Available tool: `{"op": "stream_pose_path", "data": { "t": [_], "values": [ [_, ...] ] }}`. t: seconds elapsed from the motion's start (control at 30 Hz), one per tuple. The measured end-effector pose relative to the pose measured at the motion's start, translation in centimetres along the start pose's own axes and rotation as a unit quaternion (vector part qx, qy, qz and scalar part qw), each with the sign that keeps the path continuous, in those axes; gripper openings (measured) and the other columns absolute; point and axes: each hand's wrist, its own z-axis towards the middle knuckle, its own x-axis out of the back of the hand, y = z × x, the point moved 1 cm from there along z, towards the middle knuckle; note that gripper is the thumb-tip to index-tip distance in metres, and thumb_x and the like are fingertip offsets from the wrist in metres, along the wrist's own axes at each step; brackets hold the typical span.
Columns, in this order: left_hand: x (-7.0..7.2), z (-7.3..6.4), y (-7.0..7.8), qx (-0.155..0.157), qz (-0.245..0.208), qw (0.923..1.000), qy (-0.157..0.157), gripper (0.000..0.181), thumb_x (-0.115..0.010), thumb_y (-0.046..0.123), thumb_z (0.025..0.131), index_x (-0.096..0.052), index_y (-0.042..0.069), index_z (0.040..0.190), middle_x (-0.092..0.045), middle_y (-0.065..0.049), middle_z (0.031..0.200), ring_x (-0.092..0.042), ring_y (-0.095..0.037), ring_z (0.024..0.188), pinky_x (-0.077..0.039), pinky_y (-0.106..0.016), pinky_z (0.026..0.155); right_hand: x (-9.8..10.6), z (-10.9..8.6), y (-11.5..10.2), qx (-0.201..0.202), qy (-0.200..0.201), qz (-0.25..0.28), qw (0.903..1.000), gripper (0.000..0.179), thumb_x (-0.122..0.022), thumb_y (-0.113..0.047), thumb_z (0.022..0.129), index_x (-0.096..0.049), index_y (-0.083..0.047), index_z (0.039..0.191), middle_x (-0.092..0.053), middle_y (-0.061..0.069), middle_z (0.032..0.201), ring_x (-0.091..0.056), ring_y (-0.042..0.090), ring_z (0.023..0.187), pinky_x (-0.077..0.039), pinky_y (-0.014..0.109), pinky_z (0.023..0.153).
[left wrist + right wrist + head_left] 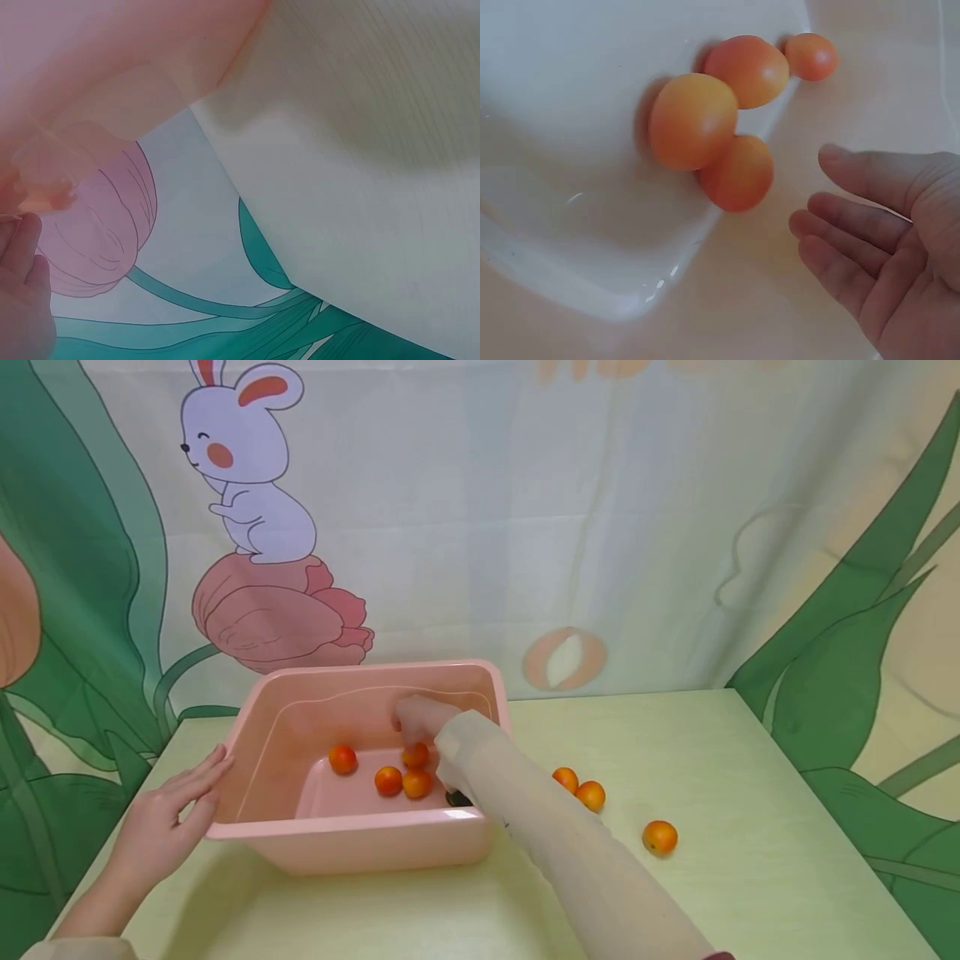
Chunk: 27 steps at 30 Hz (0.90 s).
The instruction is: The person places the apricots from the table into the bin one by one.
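A pink plastic basin [360, 841] stands on the table, with several small round orange-red fruits [388, 781] on its floor. My left hand [168, 814] rests at the basin's left rim, its fingers nearly straight against the edge. Inside the basin, near the back wall, is my right hand [423, 718]. From the right wrist view, its fingers are loosely bent with nothing between them, apart from a cluster of the fruits [694, 124]. One smaller-looking fruit [812, 57] lies beyond that cluster. The right sleeve [540, 810] crosses the basin's right rim and hides part of it.
To the right of the basin, two fruits [591, 795] lie close together, one partly behind the sleeve. Another fruit [660, 837] lies apart on the pale table [750, 760]. A printed curtain [450, 527] with a rabbit and leaves hangs behind the table.
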Motion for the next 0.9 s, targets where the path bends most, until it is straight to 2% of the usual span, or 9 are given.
{"op": "stream_pose_path", "data": {
  "t": [0.13, 0.33, 0.47, 0.53, 0.63, 0.7, 0.77, 0.83, 0.9],
  "values": [
    [0.0, -0.1, 0.1, 0.004, 0.0, 1.0, -0.004, 0.037, -0.051, 0.009, 0.085, -0.056, 0.015, 0.121, -0.033, 0.032, 0.128, -0.022, 0.027, 0.11, -0.016, 0.007, 0.08, 0.0, -0.1, -0.4, 0.034, -0.018, -0.043, 0.9983, 0.02, -0.057, -0.014, 0.075, -0.05, -0.023, 0.092, -0.049, 0.007, 0.103, -0.045, 0.027, 0.093, -0.038, 0.041, 0.063],
    [0.1, -0.2, 0.2, 0.014, 0.001, 0.9998, -0.016, 0.037, -0.051, 0.01, 0.086, -0.055, 0.016, 0.122, -0.031, 0.033, 0.128, -0.02, 0.028, 0.11, -0.015, 0.007, 0.079, 0.5, -1.3, -0.3, 0.048, -0.043, -0.043, 0.997, 0.014, -0.053, -0.018, 0.073, -0.051, -0.027, 0.083, -0.054, 0.003, 0.087, -0.046, 0.024, 0.084, -0.036, 0.038, 0.056],
    [0.2, -0.2, 0.1, 0.013, 0.005, 0.9998, -0.016, 0.037, -0.051, 0.011, 0.085, -0.055, 0.016, 0.122, -0.031, 0.034, 0.128, -0.019, 0.028, 0.11, -0.015, 0.006, 0.08, 1.1, -1.3, -0.9, 0.098, -0.056, -0.103, 0.9883, 0.019, -0.052, -0.017, 0.076, -0.053, -0.031, 0.088, -0.049, -0.001, 0.1, -0.04, 0.022, 0.099, -0.041, 0.04, 0.058],
    [0.2, -0.3, 0.1, 0.016, 0.007, 0.9997, -0.018, 0.037, -0.051, 0.011, 0.086, -0.055, 0.017, 0.123, -0.03, 0.034, 0.128, -0.019, 0.028, 0.11, -0.015, 0.005, 0.081, 1.3, -0.9, -1.3, 0.132, -0.069, -0.142, 0.9787, 0.025, -0.054, -0.016, 0.079, -0.053, -0.034, 0.096, -0.047, -0.004, 0.108, -0.036, 0.022, 0.105, -0.043, 0.041, 0.063],
    [0.1, -0.3, 0.1, 0.02, 0.008, 0.9995, -0.023, 0.037, -0.05, 0.012, 0.086, -0.054, 0.017, 0.123, -0.029, 0.035, 0.128, -0.018, 0.028, 0.11, -0.014, 0.004, 0.082, 1.7, 0.1, -1.9, 0.153, -0.073, -0.194, 0.9663, 0.024, -0.058, -0.021, 0.081, -0.053, -0.036, 0.1, -0.047, -0.007, 0.111, -0.036, 0.022, 0.108, -0.043, 0.043, 0.069],
    [0.1, -0.3, 0.0, 0.023, 0.009, 0.9993, -0.027, 0.038, -0.05, 0.013, 0.087, -0.053, 0.018, 0.124, -0.028, 0.035, 0.128, -0.017, 0.028, 0.11, -0.013, 0.004, 0.083, 1.9, 0.9, -2.4, 0.18, -0.07, -0.248, 0.9494, 0.025, -0.059, -0.022, 0.081, -0.054, -0.035, 0.102, -0.049, -0.009, 0.111, -0.037, 0.022, 0.109, -0.043, 0.042, 0.077],
    [0.0, -0.3, 0.0, 0.022, 0.009, 0.9994, -0.027, 0.038, -0.05, 0.013, 0.087, -0.053, 0.018, 0.124, -0.029, 0.035, 0.128, -0.017, 0.028, 0.11, -0.013, 0.004, 0.084, 2.0, 1.8, -3.0, 0.193, -0.069, -0.281, 0.9376, 0.025, -0.061, -0.022, 0.08, -0.056, -0.033, 0.102, -0.05, -0.009, 0.111, -0.039, 0.021, 0.109, -0.042, 0.043, 0.083],
    [0.0, -0.2, 0.0, 0.025, 0.009, 0.9992, -0.029, 0.038, -0.05, 0.013, 0.087, -0.053, 0.018, 0.124, -0.028, 0.035, 0.128, -0.016, 0.029, 0.11, -0.027, -0.007, 0.094, 2.2, 2.6, -3.5, 0.226, -0.064, -0.329, 0.9145, 0.027, -0.062, -0.02, 0.08, -0.056, -0.029, 0.105, -0.052, -0.009, 0.112, -0.043, 0.019, 0.107, -0.041, 0.038, 0.088],
    [0.1, -0.1, 0.0, 0.027, 0.01, 0.9991, -0.031, 0.038, -0.05, 0.013, 0.087, -0.053, 0.018, 0.124, -0.028, 0.035, 0.128, -0.016, 0.029, 0.11, -0.028, -0.012, 0.097, 2.4, 3.0, -4.0, 0.243, -0.062, -0.349, 0.903, 0.028, -0.062, -0.019, 0.08, -0.057, -0.026, 0.107, -0.053, -0.007, 0.113, -0.046, 0.017, 0.104, -0.042, 0.036, 0.089]
  ]
}}
